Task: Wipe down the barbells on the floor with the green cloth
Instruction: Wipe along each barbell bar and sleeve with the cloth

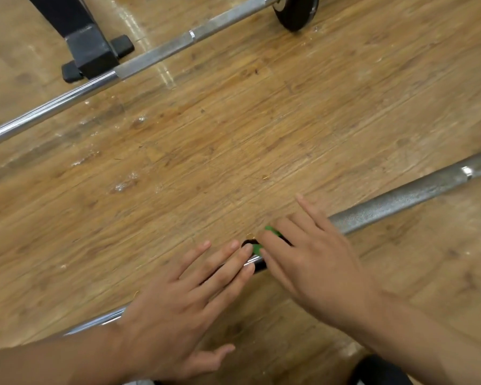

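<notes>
Fingers (228, 262) of both hands lie spread and flat over the near barbell (400, 202); the green cloth (272, 232) peeks from beneath the right hand (317, 259), pressed on that bar; the left hand (184, 304) rests just beside it, grasping nothing. Beyond the near barbell, across wooden floor (220, 140), lies a second barbell (150, 59) carrying a black plate (296, 11), beside a black stand foot (92, 51).

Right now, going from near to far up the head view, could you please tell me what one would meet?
The person's left hand → small green cloth under the right hand on the near steel barbell → bare wooden floor → far chrome barbell → black metal rack foot → black weight plate.
</notes>
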Available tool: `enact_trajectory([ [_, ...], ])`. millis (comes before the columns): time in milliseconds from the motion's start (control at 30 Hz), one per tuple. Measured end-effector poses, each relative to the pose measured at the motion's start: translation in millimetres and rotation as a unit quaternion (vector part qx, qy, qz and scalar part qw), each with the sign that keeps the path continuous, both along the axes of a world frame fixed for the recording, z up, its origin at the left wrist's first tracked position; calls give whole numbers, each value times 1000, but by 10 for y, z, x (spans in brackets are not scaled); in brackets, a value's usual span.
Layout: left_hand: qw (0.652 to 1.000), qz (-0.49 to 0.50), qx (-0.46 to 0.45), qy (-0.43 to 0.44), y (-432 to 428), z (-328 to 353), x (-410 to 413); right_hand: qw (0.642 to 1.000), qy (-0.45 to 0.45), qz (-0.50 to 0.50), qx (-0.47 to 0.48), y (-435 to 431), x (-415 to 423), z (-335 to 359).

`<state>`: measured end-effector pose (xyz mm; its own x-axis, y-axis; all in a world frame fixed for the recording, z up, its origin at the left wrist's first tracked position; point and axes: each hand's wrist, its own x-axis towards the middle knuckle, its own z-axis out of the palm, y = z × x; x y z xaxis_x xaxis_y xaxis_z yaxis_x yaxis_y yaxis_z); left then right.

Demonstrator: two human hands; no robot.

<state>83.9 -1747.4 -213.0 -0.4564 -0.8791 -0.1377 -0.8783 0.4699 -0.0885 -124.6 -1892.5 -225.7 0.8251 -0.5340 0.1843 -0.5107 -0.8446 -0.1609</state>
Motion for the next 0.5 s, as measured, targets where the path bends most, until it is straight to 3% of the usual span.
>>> enact_trajectory([
  [67, 1000, -3, 1, 8, 5, 8, -3, 1000, 12, -17, -14, -230, -284, 25],
  [233, 1000, -4, 7, 10, 27, 21, -34, 975, 78, -206, -7, -549, -644, 160],
  [300, 1000, -5, 6, 5, 33, 12, -40, 986, 40, -162, -7, -243, -294, 120],
  [400, 1000, -5, 5, 5, 58, 5, -42, 1000, 10, 5, 14, 153, 14, 39],
  [500, 1000, -14, 4, 12, 46, 8, -29, 1000, 14, -12, -1, -201, -326, 44],
])
